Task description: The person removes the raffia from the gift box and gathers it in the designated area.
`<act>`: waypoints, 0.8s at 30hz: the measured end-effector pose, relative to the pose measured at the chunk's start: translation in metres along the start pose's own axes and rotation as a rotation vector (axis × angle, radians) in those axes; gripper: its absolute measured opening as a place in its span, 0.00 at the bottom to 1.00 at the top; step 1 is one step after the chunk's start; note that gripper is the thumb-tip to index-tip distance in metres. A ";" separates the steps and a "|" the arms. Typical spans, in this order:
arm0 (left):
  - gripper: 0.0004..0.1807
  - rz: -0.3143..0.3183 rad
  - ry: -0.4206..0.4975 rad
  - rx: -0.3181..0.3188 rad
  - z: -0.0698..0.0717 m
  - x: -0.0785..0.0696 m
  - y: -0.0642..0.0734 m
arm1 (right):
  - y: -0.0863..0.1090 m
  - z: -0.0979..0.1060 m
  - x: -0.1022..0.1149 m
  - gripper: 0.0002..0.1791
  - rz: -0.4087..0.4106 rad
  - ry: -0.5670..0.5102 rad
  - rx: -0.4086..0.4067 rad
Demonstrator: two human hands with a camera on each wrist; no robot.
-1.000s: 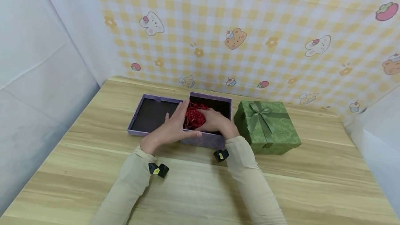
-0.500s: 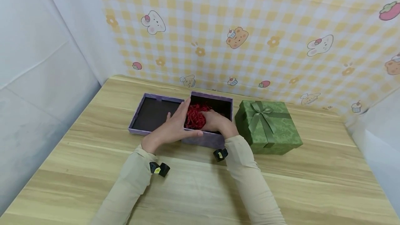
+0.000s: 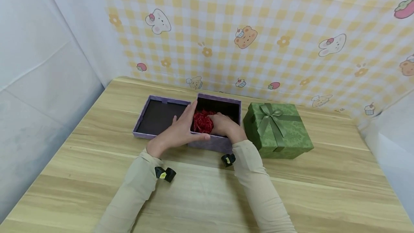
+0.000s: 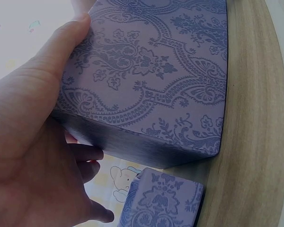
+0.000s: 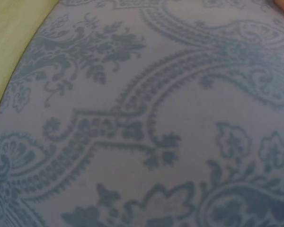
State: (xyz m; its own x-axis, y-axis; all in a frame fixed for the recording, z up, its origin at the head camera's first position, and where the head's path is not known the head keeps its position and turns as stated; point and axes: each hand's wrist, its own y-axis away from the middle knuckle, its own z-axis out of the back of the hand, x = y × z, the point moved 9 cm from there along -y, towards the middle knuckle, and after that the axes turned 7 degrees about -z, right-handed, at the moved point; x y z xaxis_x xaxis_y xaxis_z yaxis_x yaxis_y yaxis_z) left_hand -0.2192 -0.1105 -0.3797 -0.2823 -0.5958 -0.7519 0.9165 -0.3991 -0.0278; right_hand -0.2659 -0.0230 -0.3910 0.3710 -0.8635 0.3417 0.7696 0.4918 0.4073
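A purple box [image 3: 210,144] with raised paisley patterning stands open on the table, a bundle of red shredded paper [image 3: 203,121] in its left part. My left hand [image 3: 176,130] spans the box's front left corner, thumb along the front rim and straight fingers by the left side. In the left wrist view, the same left hand [image 4: 33,127] has its thumb tip at the edge of the patterned front face. My right hand [image 3: 224,127] reaches inside against the red paper, its fingertips hidden. The right wrist view is filled by the box's front [image 5: 146,123].
Left of the box lies its purple lid [image 3: 160,116], dark inside up. A green gift box [image 3: 281,128] with a ribbon bow stands close on the right. Behind the wooden table [image 3: 200,197] hangs a yellow checked cloth [image 3: 220,28].
My right hand has sunk slightly deeper into the box, and the red shredded paper sits a little lower. My left hand keeps its place at the corner. The head view shifted slightly.
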 end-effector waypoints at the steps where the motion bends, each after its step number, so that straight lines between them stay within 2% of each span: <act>1: 0.64 0.002 -0.001 0.001 0.000 0.000 0.000 | 0.000 0.000 0.000 0.26 0.009 -0.005 -0.004; 12: 0.63 0.001 -0.004 0.006 -0.002 0.001 -0.001 | 0.000 -0.002 -0.001 0.17 0.021 -0.042 0.012; 24: 0.63 -0.007 0.013 0.004 -0.001 0.000 -0.001 | 0.001 -0.002 -0.002 0.14 -0.007 -0.042 0.027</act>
State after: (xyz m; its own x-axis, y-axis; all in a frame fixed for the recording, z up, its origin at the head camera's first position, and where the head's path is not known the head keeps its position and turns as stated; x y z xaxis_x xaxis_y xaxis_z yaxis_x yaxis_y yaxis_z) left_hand -0.2204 -0.1098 -0.3803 -0.2852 -0.5842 -0.7599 0.9133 -0.4061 -0.0306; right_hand -0.2651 -0.0210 -0.3934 0.3434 -0.8616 0.3738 0.7575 0.4894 0.4321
